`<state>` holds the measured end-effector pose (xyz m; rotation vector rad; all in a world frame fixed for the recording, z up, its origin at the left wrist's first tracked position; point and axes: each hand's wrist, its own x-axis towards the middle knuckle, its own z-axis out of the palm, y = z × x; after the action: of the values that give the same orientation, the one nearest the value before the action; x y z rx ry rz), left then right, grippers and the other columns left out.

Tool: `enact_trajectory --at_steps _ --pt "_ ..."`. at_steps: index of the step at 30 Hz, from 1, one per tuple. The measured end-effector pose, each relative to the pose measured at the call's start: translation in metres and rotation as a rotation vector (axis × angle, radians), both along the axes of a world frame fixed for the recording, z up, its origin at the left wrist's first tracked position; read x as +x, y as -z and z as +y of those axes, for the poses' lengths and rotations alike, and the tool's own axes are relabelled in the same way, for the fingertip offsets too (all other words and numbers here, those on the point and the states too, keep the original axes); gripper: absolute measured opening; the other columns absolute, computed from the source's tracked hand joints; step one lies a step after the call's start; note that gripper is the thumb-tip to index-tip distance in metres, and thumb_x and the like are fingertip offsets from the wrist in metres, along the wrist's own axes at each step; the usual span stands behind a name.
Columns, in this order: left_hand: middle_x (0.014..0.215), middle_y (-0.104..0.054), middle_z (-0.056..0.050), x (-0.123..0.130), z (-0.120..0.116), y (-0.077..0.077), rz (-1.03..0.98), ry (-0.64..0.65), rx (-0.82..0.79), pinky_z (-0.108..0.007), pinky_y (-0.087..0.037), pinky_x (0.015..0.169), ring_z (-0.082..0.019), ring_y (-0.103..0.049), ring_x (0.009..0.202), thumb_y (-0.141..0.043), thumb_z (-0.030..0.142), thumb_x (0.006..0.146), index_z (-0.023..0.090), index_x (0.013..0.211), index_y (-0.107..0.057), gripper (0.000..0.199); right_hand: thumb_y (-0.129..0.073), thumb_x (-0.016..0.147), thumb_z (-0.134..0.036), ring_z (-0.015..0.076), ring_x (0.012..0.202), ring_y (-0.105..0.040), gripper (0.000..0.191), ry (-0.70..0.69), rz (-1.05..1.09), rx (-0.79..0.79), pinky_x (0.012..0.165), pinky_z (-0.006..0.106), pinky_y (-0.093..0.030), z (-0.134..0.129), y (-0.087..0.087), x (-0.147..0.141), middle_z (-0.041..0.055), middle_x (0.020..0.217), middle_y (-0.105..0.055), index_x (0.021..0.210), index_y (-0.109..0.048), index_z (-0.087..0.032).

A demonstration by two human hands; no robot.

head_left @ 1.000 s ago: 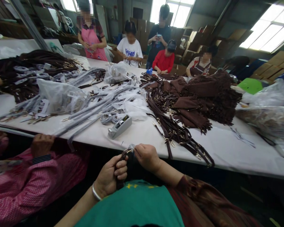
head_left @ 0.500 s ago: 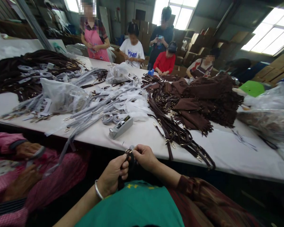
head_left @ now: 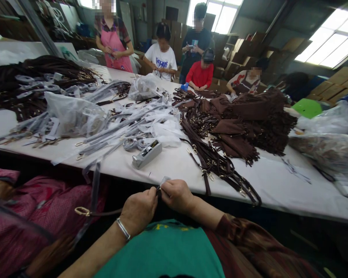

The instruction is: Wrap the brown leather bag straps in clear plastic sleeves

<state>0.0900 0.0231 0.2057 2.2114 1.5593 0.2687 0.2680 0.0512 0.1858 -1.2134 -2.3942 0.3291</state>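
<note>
In front of my green apron, near the table edge, my left hand is closed around a dark brown strap. One end of the strap sticks out to the left past my wrist and carries a gold-coloured clasp. My right hand pinches close against the left, fingertips at the strap and on a small piece of clear plastic film. My fingers cover most of the part between them. On the table just ahead stands a grey tape dispenser.
Brown straps with gold clasps and fringed brown pieces lie to the right. Plastic-wrapped straps and a clear bag spread left. A co-worker in pink checks sits close on my left; several people stand or sit across the table.
The strap's clasp end now extends left of my left wrist. Both hands stay together, the left turned more knuckles-up. The co-worker's hands at left have moved apart, drawing a plastic-wrapped strap.
</note>
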Motion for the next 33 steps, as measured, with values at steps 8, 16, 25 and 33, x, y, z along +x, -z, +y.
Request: enact_trajectory --at_steps 8,16,25,33 --pt "0.058 -0.03 0.01 0.009 -0.003 0.018 -1.345 -0.526 -1.017 -0.019 -0.023 0.042 -0.005 -0.019 0.042 -0.055 0.047 0.085 0.018 0.084 -0.052 0.029 -0.051 0.083 -0.016 0.0112 0.058 -0.05 0.014 0.062 0.135 -0.057 0.057 0.024 -0.031 -0.008 0.012 0.003 0.0003 0.064 -0.058 0.068 -0.052 -0.019" --pt "0.072 -0.062 -0.005 0.011 0.0 0.007 -0.429 -0.115 -0.317 -0.029 -0.042 0.065 -0.018 -0.058 0.067 -0.046 0.028 0.09 0.018 0.076 -0.06 0.022 -0.052 0.076 -0.016 0.0112 0.056 -0.05 0.013 0.117 0.292 -0.2 0.056 0.024 -0.033 -0.016 0.002 -0.009 0.0005 0.061 -0.059 0.064 -0.054 -0.018" --pt "0.11 -0.073 -0.007 -0.045 0.017 -0.037 -0.231 0.093 -0.382 -0.033 -0.052 0.085 -0.026 -0.068 0.096 -0.064 0.028 0.076 0.024 0.126 -0.061 0.05 -0.052 0.073 -0.019 0.0092 0.05 -0.044 0.011 0.401 0.638 -0.661 0.049 0.02 -0.034 0.0 0.006 0.023 -0.0042 0.052 -0.05 0.062 -0.055 -0.017" --pt "0.107 -0.073 -0.005 -0.091 0.053 -0.11 -0.124 0.218 -0.031 -0.029 -0.05 0.089 -0.025 -0.066 0.099 -0.064 0.043 0.084 0.026 0.11 -0.071 0.032 -0.054 0.07 -0.018 0.0074 0.047 -0.044 0.009 0.393 0.626 -0.718 0.046 0.018 -0.032 0.002 0.007 0.031 -0.0053 0.05 -0.049 0.062 -0.058 -0.016"
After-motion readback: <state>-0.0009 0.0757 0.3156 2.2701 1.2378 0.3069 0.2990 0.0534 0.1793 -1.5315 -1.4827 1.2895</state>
